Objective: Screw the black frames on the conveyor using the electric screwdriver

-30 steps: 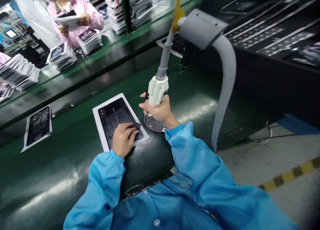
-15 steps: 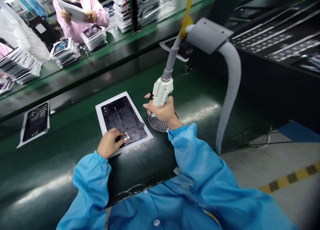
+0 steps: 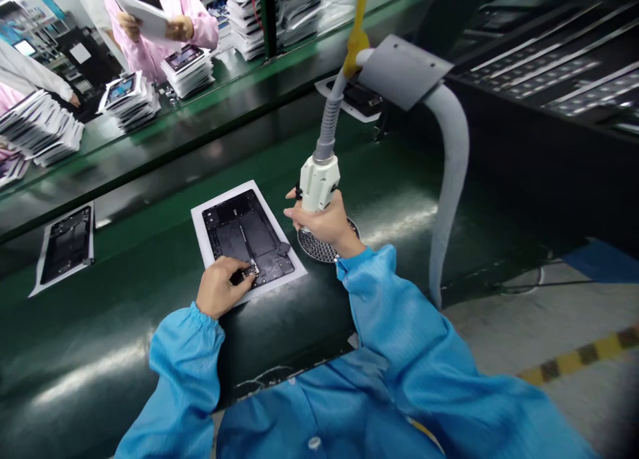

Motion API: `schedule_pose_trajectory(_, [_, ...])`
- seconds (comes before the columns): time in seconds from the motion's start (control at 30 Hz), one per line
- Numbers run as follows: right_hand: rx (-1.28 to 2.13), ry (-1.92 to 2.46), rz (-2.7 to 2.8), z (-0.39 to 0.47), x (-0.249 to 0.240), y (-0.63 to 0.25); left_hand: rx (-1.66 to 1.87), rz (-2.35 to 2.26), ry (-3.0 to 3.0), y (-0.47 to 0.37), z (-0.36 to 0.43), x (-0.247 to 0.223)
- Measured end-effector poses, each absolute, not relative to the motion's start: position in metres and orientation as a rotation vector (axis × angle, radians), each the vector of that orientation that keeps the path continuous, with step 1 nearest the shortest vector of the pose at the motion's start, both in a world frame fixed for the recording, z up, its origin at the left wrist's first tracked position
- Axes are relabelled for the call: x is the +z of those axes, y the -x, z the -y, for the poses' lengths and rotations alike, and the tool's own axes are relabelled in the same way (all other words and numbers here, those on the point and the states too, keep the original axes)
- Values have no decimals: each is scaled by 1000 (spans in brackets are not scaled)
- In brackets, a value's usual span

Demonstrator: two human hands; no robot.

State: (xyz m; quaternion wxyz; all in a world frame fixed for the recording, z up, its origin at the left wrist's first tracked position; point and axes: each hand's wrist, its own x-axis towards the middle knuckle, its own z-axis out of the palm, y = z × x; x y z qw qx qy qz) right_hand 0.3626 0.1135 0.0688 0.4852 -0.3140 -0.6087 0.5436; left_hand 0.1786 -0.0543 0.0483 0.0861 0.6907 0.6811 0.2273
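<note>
My left hand (image 3: 223,287) is closed at the lower edge of a dark tablet housing (image 3: 262,249). Its thumb and fingers pinch a small circuit board (image 3: 251,271) that lies against the housing. Under the housing is a white sheet (image 3: 198,227). To its right, my right hand (image 3: 324,219) is wrapped round a white powered hand tool (image 3: 319,179), whose grey hose (image 3: 328,123) runs upward. Below that hand is a round perforated metal plate (image 3: 317,247), partly covered by it. The tool's tip is hidden.
A yellow cord (image 3: 360,13) and thick grey tube (image 3: 449,173) hang at the right. Another tablet housing (image 3: 67,243) lies at the left, one more (image 3: 357,96) farther back. Behind the green rail, a person in pink (image 3: 200,30) holds a tablet-like item among stacks (image 3: 187,73).
The small board under my left fingers has turned slightly and sits flatter. The hand tool and hose have shifted a little left. The left housing has slid slightly left.
</note>
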Motion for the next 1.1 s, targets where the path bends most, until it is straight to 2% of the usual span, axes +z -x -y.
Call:
schedule_pose_trajectory(0.3, [1292,761,1477,-113,64,-363,746,-1989,-2164,-192,67,41])
schedule_pose_trajectory(0.83, [1272,745,1486,-113,61,-364,399,-2017,-2509,-201,80,37])
schedule_pose_trajectory(1.1, [1244,744,1506,-114,60,-363,436,-2067,-2584,-211,84,32])
